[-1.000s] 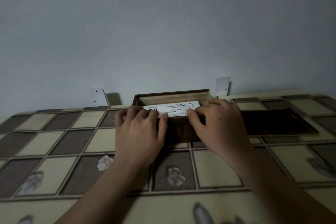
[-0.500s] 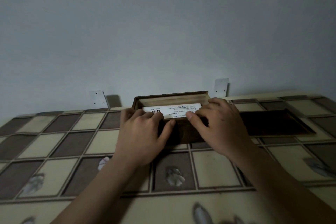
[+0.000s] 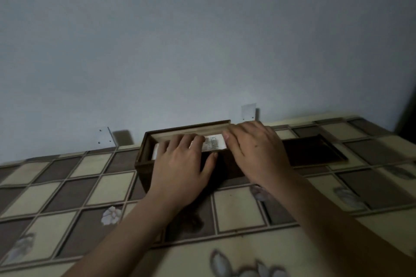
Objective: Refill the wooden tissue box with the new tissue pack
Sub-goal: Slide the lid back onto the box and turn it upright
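Observation:
A dark wooden tissue box [image 3: 144,168] stands open-topped at the back of the table, near the wall. A white tissue pack [image 3: 213,143] with small print lies inside it, its top just above the front wall. My left hand [image 3: 180,164] lies flat over the pack's left half, fingers spread on top of it, thumb against the box front. My right hand [image 3: 254,153] covers the box's right end, fingers on the pack and rim. The dark wooden lid [image 3: 313,149] lies flat on the table to the right of the box.
The table wears a checked brown-and-cream cloth [image 3: 108,189] with flower prints. A plain pale wall stands right behind the box, with two small white brackets [image 3: 105,136] at table height.
Both hands have slid further over the pack, covering more of it, and the pack sits a little lower in the box. The view has shifted slightly.

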Motion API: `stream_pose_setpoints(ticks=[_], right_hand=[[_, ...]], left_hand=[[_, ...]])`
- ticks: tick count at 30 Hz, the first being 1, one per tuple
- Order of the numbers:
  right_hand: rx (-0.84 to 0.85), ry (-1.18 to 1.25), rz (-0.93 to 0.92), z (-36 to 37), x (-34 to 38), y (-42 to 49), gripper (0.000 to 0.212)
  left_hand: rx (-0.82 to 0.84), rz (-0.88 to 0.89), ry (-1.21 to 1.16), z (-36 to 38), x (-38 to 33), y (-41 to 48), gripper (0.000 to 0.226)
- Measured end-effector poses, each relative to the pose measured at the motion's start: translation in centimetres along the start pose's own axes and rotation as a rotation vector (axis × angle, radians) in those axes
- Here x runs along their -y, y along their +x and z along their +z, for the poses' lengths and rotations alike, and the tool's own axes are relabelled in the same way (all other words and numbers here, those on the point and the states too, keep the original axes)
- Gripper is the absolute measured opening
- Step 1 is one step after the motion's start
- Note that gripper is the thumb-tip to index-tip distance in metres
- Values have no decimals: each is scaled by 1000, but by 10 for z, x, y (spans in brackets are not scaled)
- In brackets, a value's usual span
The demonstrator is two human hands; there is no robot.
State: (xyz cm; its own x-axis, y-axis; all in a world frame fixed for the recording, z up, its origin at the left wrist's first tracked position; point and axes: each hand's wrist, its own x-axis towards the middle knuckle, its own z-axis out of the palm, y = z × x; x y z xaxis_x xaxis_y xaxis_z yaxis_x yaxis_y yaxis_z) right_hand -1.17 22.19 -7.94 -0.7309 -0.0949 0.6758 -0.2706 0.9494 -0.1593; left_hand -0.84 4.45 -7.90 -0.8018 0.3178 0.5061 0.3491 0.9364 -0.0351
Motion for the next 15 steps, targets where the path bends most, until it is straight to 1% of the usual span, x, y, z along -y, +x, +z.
stream_pose_setpoints(ticks=[5, 8, 10, 12, 15], right_hand=[[-98, -88, 81, -16, -44, -10, 22], [-73, -165, 179, -25, -81, -18, 15], [-32, -206, 271, -30, -106, -24, 13], [25, -232, 381, -31, -127, -29, 16], [67, -237, 479, -29, -150, -39, 22]], left_hand=[[-9, 109, -49, -4, -42, 13, 48], [-9, 212, -76, -1, -72, 15, 48], [2, 309, -78, 5, -92, 14, 46], [29, 405, -99, 13, -108, 12, 47], [112, 482, -113, 25, -125, 10, 50]])
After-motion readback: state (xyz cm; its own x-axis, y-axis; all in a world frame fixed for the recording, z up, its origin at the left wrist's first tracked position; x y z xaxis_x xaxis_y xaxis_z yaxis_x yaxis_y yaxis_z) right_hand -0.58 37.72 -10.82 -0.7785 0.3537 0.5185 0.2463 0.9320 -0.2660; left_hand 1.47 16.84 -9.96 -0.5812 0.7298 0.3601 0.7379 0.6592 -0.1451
